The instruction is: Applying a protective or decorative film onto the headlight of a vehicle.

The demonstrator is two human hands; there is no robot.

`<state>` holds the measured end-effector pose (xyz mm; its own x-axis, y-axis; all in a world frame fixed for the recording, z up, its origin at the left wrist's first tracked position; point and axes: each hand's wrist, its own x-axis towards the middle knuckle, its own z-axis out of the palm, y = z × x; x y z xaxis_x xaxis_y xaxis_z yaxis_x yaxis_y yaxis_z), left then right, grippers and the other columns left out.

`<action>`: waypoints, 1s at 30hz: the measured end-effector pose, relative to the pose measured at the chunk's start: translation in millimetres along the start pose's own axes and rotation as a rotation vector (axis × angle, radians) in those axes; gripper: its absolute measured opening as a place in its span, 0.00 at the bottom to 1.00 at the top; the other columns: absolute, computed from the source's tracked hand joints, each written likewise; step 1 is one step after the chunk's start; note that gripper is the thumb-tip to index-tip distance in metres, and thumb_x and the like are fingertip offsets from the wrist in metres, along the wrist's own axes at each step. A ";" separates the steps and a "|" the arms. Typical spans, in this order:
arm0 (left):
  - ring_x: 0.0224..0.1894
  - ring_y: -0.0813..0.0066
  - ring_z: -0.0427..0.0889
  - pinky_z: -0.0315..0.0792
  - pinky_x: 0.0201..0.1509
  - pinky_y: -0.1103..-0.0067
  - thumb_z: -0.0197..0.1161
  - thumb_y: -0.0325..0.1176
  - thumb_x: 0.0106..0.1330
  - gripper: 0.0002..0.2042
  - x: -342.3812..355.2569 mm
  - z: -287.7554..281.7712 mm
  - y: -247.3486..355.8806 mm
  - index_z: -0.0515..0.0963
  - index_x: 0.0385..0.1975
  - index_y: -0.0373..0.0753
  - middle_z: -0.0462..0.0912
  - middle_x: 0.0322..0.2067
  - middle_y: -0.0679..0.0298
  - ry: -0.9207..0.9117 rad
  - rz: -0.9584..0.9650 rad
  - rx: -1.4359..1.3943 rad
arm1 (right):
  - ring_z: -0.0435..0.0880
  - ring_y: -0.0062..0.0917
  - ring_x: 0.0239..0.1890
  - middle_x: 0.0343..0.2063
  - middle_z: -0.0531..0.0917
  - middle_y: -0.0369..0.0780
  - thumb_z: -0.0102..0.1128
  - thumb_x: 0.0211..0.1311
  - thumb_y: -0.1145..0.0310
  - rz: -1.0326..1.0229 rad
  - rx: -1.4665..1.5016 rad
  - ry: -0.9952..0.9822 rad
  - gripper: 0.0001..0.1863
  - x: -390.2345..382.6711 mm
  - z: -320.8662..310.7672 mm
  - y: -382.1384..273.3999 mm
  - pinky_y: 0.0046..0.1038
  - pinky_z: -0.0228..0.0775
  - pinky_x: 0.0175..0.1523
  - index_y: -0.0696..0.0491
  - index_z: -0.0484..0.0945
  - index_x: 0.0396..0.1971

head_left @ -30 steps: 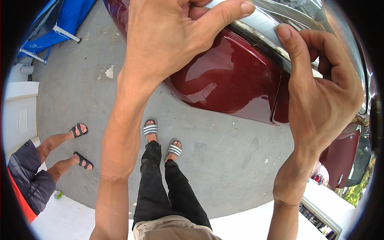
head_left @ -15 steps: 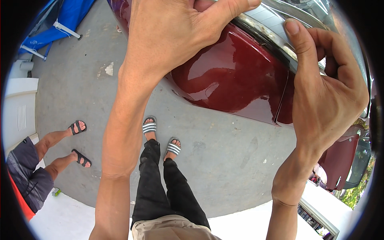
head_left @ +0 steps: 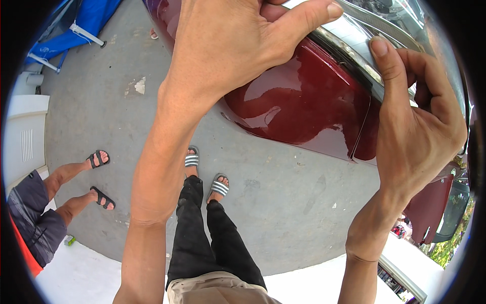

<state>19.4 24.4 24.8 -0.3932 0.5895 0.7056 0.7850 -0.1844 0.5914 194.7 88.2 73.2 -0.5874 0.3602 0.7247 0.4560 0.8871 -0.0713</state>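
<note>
My left hand point(head_left: 223, 55) is at the upper edge of the view, over the window side of a dark red car point(head_left: 304, 101). Its thumb stretches right along the bright trim, while its other fingers are curled under and mostly hidden. Farther right, my right hand point(head_left: 417, 121) is bent closed, thumb tip up against a pale, shiny strip point(head_left: 349, 35) below the glass. The right index finger curls in toward that thumb. Whatever lies between the fingers of either hand is too thin or too hidden to make out. Glossy reflections cover the red door panel.
At the left stands another person in dark shorts and black sandals point(head_left: 103, 197). A blue canopy point(head_left: 86, 30) with white poles is at the upper left, above a white cabinet-like wall point(head_left: 25, 131). A second dark red vehicle point(head_left: 430, 207) shows at the right. Grey concrete floor point(head_left: 283, 202) lies below.
Both hands and the car's edge sit slightly farther right and lower in the picture. The hands keep much the same pose.
</note>
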 end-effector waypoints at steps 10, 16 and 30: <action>0.16 0.79 0.57 0.50 0.21 0.75 0.76 0.29 0.59 0.23 -4.6 -0.1 5.2 0.66 0.10 0.34 0.63 0.10 0.67 0.032 0.087 0.093 | 0.73 0.09 0.19 0.19 0.84 0.30 0.78 0.59 0.61 0.129 0.039 0.047 0.09 -5.2 3.2 6.9 0.11 0.61 0.26 0.51 0.90 0.30; 0.17 0.80 0.56 0.49 0.21 0.76 0.76 0.30 0.60 0.23 -2.7 -0.4 6.0 0.66 0.10 0.35 0.63 0.10 0.68 0.041 -0.119 -0.013 | 0.74 0.09 0.20 0.20 0.84 0.31 0.77 0.59 0.62 0.066 0.053 0.062 0.08 -3.9 6.2 9.3 0.11 0.61 0.25 0.51 0.90 0.30; 0.16 0.77 0.56 0.50 0.22 0.75 0.76 0.29 0.59 0.24 -4.2 2.1 6.6 0.65 0.09 0.36 0.63 0.09 0.67 0.052 0.020 0.006 | 0.69 0.09 0.20 0.19 0.82 0.29 0.77 0.59 0.63 0.091 0.050 0.060 0.08 -4.5 6.0 6.2 0.12 0.57 0.25 0.52 0.90 0.30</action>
<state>27.2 22.3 24.9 -0.4018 0.5439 0.7367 0.7954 -0.1912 0.5751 196.2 93.7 65.3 -0.5033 0.4229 0.7535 0.4703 0.8656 -0.1717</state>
